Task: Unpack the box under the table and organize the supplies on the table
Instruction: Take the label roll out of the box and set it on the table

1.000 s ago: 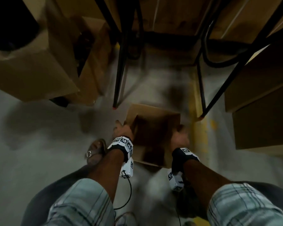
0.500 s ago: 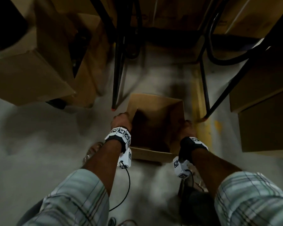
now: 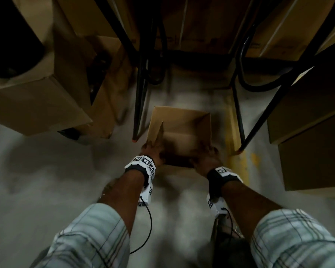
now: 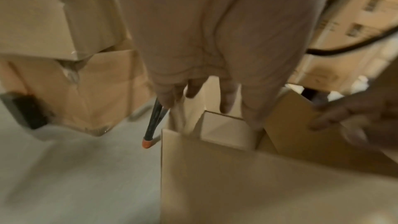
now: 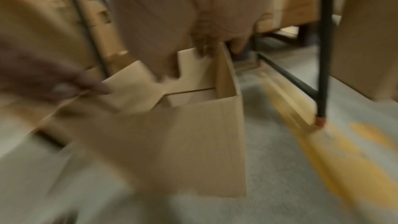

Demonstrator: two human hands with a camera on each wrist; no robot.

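From the head camera, the person is bending over a small cardboard box [image 3: 179, 130] that is sitting open on the grey floor [image 3: 46, 180], between two black table legs. The left hand [image 3: 151, 151] is clamping the box's near left corner, fingers curling over the rim beside a raised flap. The right hand [image 3: 205, 157] is gripping the near right corner the same way. One table leg [image 3: 141, 97] is standing just outside the left hand, and another leg [image 3: 240, 120] is standing beyond the right hand. Bigger cartons [image 3: 37, 97] are crowding in further out on the left, and more are stacked far out on the right.

Over to the left wrist camera: the left hand [image 4: 215, 48] is hooking its fingers [image 4: 228, 96] down over the box wall [image 4: 237, 176], thumb side outside. An inner flap [image 4: 226, 129] is showing just under the fingertips. The orange-tipped table leg [image 4: 150, 125] is just beside the grip, and the right hand [image 4: 349, 113] is pinching the opposite flap.

Now the right wrist camera, quite blurred: the right hand [image 5: 193, 14] is closing on the far top edge of the box [image 5: 183, 142], fingertips [image 5: 204, 45] curling over it. The left hand [image 5: 49, 81] is pinching a flap across the opening. A black leg with an orange foot [image 5: 323, 57] is standing off to the outside of this grip, by a yellow floor stripe [image 5: 344, 168]. What is inside the box cannot be made out.
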